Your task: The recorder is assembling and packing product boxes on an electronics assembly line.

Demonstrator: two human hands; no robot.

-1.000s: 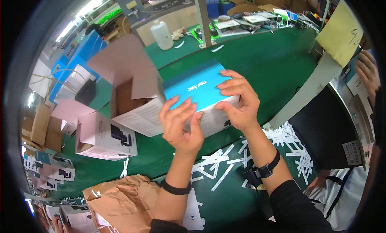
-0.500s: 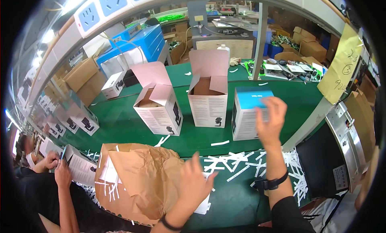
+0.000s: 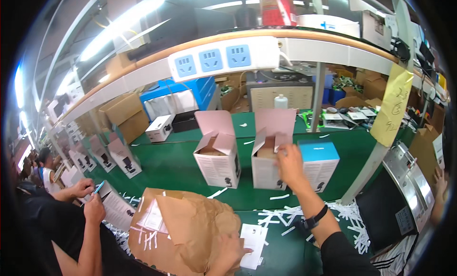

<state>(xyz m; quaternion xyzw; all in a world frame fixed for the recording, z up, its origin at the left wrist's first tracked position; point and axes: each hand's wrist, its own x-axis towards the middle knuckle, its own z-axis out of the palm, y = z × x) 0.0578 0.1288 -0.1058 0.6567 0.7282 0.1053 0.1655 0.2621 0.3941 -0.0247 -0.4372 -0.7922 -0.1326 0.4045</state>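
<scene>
Moved since the earlier frame: right hand (image 3: 289,165), from the blue-topped box (image 3: 321,169) to the open white box (image 3: 265,173) on its left; left hand (image 3: 229,251), lowered to the crumpled brown paper (image 3: 204,226). Open white box: upright between the near and far edges of the green bench (image 3: 166,164), pinkish lid raised. Right hand: at the right side of its opening, fingers drawn together; whether anything is pinched, cannot tell. Blue-topped box: closed, just right. Second open box (image 3: 216,169): apart, to the left, lid raised. Left hand: at the paper's right side, beside white leaflets (image 3: 253,235); blurred, grip cannot be told. Paper strips (image 3: 352,228): scattered along the bench's near edge. Power strip (image 3: 261,52): blue sockets, on the rail above.
</scene>
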